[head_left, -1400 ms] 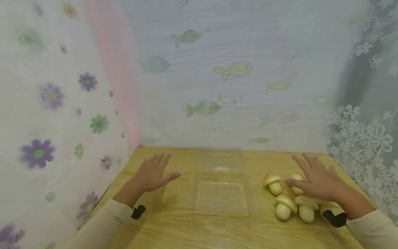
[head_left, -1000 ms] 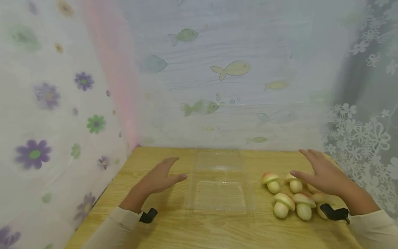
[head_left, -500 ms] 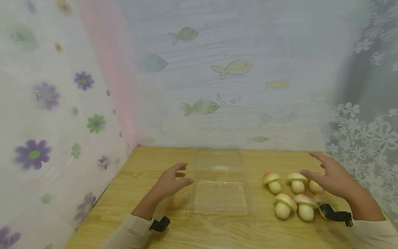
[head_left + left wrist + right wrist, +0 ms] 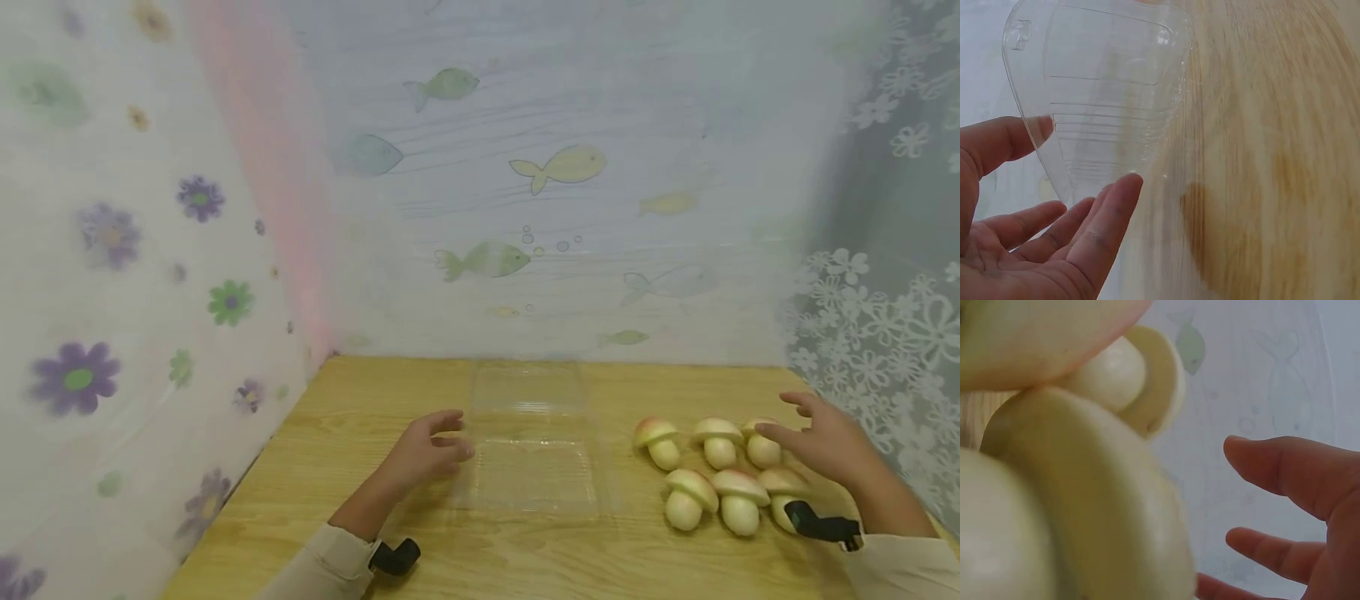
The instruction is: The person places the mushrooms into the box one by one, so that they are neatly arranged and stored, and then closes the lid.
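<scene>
A clear plastic clamshell box (image 4: 534, 475) lies open on the table, its lid (image 4: 528, 387) folded back toward the wall. My left hand (image 4: 423, 450) hovers at the box's left edge, fingers loosely bent and holding nothing. In the left wrist view the thumb (image 4: 1010, 144) overlaps the clear rim; whether it touches cannot be told. Several toy mushrooms (image 4: 741, 504) with cream stems and yellow-pink caps lie in two rows right of the box. My right hand (image 4: 828, 442) is just right of the back-row end mushroom (image 4: 763, 450), its fingers (image 4: 1279, 550) apart and holding nothing.
The wood-grain table (image 4: 420, 550) runs back to a fish-print curtain (image 4: 562, 250). A flowered curtain (image 4: 135, 317) borders the left side, and a white-flowered sheer one (image 4: 885, 333) the right. A black wrist camera (image 4: 821, 525) partly covers the front-row end mushroom.
My left hand has come right and nearer, up to the box's edge. My right hand has drawn right and down, uncovering the back-row mushrooms. The box and mushrooms stay put.
</scene>
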`<state>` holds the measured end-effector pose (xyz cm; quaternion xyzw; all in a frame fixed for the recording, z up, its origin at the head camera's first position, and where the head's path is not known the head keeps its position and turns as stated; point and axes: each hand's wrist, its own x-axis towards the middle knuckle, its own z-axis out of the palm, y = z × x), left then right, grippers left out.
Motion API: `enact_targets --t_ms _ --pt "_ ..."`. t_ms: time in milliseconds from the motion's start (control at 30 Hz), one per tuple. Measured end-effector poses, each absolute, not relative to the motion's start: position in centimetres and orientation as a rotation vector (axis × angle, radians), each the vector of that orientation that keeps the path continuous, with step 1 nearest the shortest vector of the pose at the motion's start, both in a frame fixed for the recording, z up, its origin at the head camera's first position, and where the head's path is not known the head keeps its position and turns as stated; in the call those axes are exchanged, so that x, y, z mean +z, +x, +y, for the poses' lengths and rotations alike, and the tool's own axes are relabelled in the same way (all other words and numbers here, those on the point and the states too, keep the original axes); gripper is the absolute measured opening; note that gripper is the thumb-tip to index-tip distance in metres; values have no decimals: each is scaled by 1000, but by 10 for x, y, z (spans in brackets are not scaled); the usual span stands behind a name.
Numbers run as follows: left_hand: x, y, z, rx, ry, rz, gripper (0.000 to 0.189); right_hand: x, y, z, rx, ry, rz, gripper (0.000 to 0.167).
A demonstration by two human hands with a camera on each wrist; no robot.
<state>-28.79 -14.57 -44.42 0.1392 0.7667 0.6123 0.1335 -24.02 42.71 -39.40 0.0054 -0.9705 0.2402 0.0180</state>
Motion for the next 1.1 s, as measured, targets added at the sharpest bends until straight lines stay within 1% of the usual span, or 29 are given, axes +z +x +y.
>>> enact_targets --t_ms 267,433,633,867,1100 --pt "-449 -289 -149 1831 409 2110 80 -405 -242 434 825 11 -3072 86" --pt "-450 -290 -151 1829 416 2091 76 -409 -243 437 878 22 -3088 85" --pt "-451 -291 -150 1824 421 2074 77 -415 -246 440 834 39 -3091 85" --pt "-450 -291 -150 1839 413 2055 76 -414 -244 447 967 -3 -3146 92" --pt "-450 -292 -149 1837 412 2060 76 -402 -232 448 1284 -187 -3294 108"
